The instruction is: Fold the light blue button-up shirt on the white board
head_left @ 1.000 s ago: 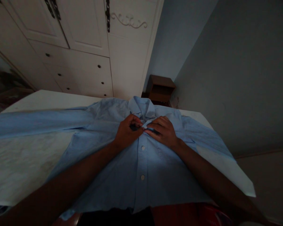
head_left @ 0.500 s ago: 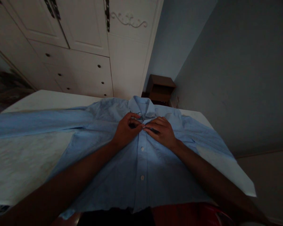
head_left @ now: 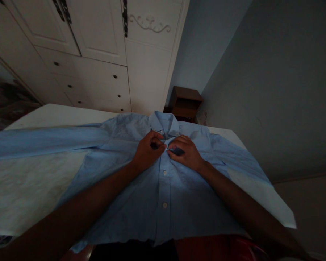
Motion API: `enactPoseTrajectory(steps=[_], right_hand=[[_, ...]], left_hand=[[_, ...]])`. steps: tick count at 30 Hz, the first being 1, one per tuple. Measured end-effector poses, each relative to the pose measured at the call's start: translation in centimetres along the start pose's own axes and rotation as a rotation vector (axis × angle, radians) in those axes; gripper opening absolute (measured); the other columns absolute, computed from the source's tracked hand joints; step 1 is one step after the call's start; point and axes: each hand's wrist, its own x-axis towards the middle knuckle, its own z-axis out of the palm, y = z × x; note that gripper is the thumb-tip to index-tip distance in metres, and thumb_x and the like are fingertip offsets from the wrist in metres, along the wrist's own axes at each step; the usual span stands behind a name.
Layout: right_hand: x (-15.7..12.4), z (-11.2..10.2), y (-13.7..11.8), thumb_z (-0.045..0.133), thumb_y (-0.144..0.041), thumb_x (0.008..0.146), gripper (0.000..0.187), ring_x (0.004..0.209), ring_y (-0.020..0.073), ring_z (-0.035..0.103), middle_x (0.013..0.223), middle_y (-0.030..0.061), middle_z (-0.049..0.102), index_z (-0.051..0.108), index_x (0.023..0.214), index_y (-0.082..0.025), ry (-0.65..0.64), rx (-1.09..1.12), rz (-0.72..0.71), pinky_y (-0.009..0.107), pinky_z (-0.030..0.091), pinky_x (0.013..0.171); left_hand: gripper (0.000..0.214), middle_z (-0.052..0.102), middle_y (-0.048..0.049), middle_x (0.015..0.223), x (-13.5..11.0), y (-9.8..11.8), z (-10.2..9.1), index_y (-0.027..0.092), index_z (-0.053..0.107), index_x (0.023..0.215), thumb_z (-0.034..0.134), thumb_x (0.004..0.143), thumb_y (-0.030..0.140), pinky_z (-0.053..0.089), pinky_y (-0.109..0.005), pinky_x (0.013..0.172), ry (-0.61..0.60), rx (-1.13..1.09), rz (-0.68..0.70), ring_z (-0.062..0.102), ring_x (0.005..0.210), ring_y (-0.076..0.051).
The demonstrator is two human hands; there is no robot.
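A light blue button-up shirt [head_left: 136, 203] lies face up, its collar [head_left: 165, 123] at the far side and its sleeves spread to both sides. My left hand [head_left: 150, 149] pinches the front placket a little below the collar, thumb and forefinger together. Right beside it, my right hand [head_left: 186, 151] pinches the same spot from the other side. The fingertips nearly meet, with a small pale bit, perhaps a button, showing between them. Lower on the placket, a white button [head_left: 164, 173] and another white button [head_left: 164, 205] are visible.
The shirt rests on a white table [head_left: 24, 192]. Beyond it stands a white wardrobe [head_left: 97, 83] with drawers and dark handles. A small brown cabinet [head_left: 186, 99] sits in the corner by the grey wall [head_left: 274, 90]. Something red [head_left: 206, 248] shows below the near edge.
Both hands stay at the same place on the placket. The right fingers have curled slightly, leaving a wider gap inside the pinch. The view has shifted slightly.
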Motion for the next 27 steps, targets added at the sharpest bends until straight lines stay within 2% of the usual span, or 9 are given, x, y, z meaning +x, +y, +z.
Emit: enactPoseTrajectory(steps=[4,9,11,15,19,23,25,27], right_hand=[[-0.3,0.2,0.4,0.062,-0.025,0.085,0.005,0.078,0.0183,0.057,0.08,0.0026,0.066,0.064,0.082,-0.021,-0.019,-0.011,-0.059,0.034,0.043,0.076],[-0.5,0.3,0.9,0.06,-0.029,0.088,0.008,0.082,0.0188,0.059,0.083,0.0034,0.066,0.065,0.087,-0.023,0.025,0.002,-0.039,0.036,0.045,0.078],[-0.6,0.4,1.1,0.06,-0.029,0.088,0.01,0.085,0.0196,0.059,0.088,0.0045,0.066,0.064,0.094,-0.023,0.039,0.004,-0.023,0.037,0.046,0.08],[-0.7,0.4,1.4,0.058,-0.028,0.089,0.014,0.089,0.0211,0.058,0.092,0.006,0.064,0.063,0.1,-0.022,0.052,-0.014,0.014,0.039,0.047,0.083],[-0.6,0.3,1.7,0.052,-0.021,0.087,0.017,0.093,0.0224,0.056,0.096,0.007,0.061,0.06,0.102,-0.022,0.093,-0.022,0.09,0.04,0.047,0.085],[-0.7,0.1,2.6,0.049,-0.012,0.08,0.027,0.088,0.0224,0.054,0.093,0.0074,0.058,0.058,0.103,-0.02,0.15,-0.056,0.176,0.04,0.047,0.083],[-0.9,0.0,3.3,0.049,-0.011,0.08,0.032,0.092,0.0226,0.054,0.097,0.0083,0.057,0.059,0.108,-0.019,0.095,-0.058,0.152,0.042,0.047,0.085],[-1.1,-0.1,4.1,0.049,-0.012,0.082,0.034,0.093,0.0216,0.055,0.099,0.0079,0.057,0.06,0.112,-0.02,-0.021,-0.021,0.092,0.041,0.048,0.086]], left_hand=[[0.017,0.066,0.0016,0.076,0.1,-0.6,-0.1,0.02,0.056,0.092,0.061,0.076,0.015,0.05,-0.028,0.074,-0.083,0.204,0.048,0.063,0.074,-0.014],[0.02,0.067,-0.0063,0.099,0.2,-0.8,-0.8,0.02,0.067,0.098,0.064,0.078,0.02,0.045,-0.041,0.093,-0.13,0.6,0.257,0.057,0.1,-0.023],[0.02,0.065,-0.0087,0.111,0.2,-0.6,-1.0,0.022,0.07,0.099,0.065,0.079,0.025,0.043,-0.045,0.097,-0.14,0.687,0.287,0.054,0.109,-0.026],[0.023,0.058,-0.01,0.129,0.2,-0.2,-1.3,0.024,0.071,0.103,0.058,0.085,0.03,0.041,-0.049,0.096,-0.143,0.774,0.263,0.048,0.12,-0.03],[0.033,0.057,-0.011,0.132,0.7,-0.1,-2.0,0.02,0.065,0.115,0.044,0.09,0.02,0.038,-0.047,0.097,-0.11,0.824,0.236,0.049,0.122,-0.027],[0.035,0.058,-0.0134,0.131,1.6,-0.6,-3.2,0.018,0.065,0.116,0.042,0.089,0.018,0.035,-0.051,0.098,-0.068,0.938,0.142,0.048,0.124,-0.029],[0.032,0.062,-0.0136,0.125,2.0,-0.9,-3.9,0.02,0.068,0.109,0.042,0.091,0.024,0.036,-0.052,0.095,-0.1,0.966,0.085,0.052,0.12,-0.031],[0.033,0.065,-0.0131,0.12,2.3,-1.1,-4.3,0.021,0.071,0.103,0.041,0.092,0.031,0.038,-0.051,0.093,-0.131,0.979,0.053,0.055,0.114,-0.031]])
